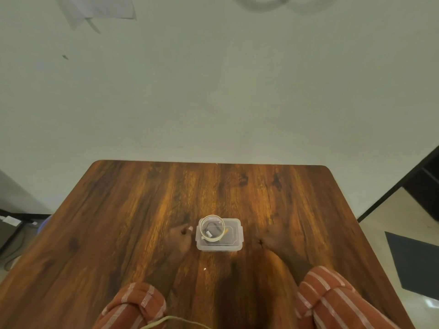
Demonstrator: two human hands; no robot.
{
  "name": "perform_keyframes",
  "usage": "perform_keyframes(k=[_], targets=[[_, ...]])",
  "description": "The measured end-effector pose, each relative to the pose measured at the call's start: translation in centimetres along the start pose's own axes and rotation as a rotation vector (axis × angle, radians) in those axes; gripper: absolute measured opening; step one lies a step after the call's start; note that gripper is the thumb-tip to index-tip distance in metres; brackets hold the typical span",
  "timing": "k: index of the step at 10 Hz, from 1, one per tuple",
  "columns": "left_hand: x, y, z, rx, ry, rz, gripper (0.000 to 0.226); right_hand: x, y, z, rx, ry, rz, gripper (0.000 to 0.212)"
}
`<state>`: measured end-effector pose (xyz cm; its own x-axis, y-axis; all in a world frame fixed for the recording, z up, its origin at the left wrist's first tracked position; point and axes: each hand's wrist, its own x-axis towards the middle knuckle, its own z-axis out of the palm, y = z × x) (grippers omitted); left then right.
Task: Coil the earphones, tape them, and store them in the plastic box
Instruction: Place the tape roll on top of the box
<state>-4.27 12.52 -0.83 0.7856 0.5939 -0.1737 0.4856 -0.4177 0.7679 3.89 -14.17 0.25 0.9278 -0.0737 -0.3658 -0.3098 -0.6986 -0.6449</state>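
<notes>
A small clear plastic box (234, 243) with its lid on sits in the middle of the wooden table (133, 210). A roll of clear tape (212, 228) rests on the lid, toward its left side. Dark earphones (213, 230) show dimly through the lid inside the box. My left hand (180, 238) lies on the table just left of the box, fingers loosely curled and holding nothing. My right hand (276, 238) rests flat on the table to the right of the box, a short gap away, also holding nothing.
A tiny white scrap (204, 269) lies on the table in front of the box. A thin pale cord (173, 320) crosses the bottom edge by my striped sleeves. A dark mat (413, 262) lies on the floor to the right. A plain wall stands behind the table.
</notes>
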Motion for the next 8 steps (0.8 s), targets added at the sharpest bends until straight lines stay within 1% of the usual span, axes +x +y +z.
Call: perform_keyframes(k=[1, 2, 3, 5, 6, 7, 8], targets=[[0.4, -0.9, 0.4, -0.033, -0.095, -0.002, 0.022, 0.3, -3.8, 1.4, 0.071, -0.071, 0.0, 0.018], [0.5, -1.4, 0.7, -0.018, -0.156, 0.004, 0.024, -0.2, -5.6, 3.3, 0.109, -0.064, 0.016, 0.02], [0.4, -1.5, 0.8, 0.002, -0.156, 0.005, 0.023, -0.7, -6.2, 6.4, 0.039, -0.027, 0.064, 0.033], [0.2, -1.1, 0.8, 0.003, -0.131, -0.003, 0.023, -1.6, -6.7, 6.9, -0.042, 0.053, 0.015, 0.041], [0.0, -1.1, 1.0, 0.012, -0.141, -0.014, 0.024, -1.8, -6.4, 7.3, -0.069, 0.06, 0.021, 0.041], [0.2, -0.9, 1.4, -0.02, -0.14, -0.096, 0.031, -2.6, -6.1, 7.3, 0.016, 0.158, 0.042, 0.036], [0.3, -0.7, 1.5, -0.067, -0.112, -0.167, 0.04, -3.1, -6.1, 7.0, 0.179, 0.201, 0.13, 0.035]])
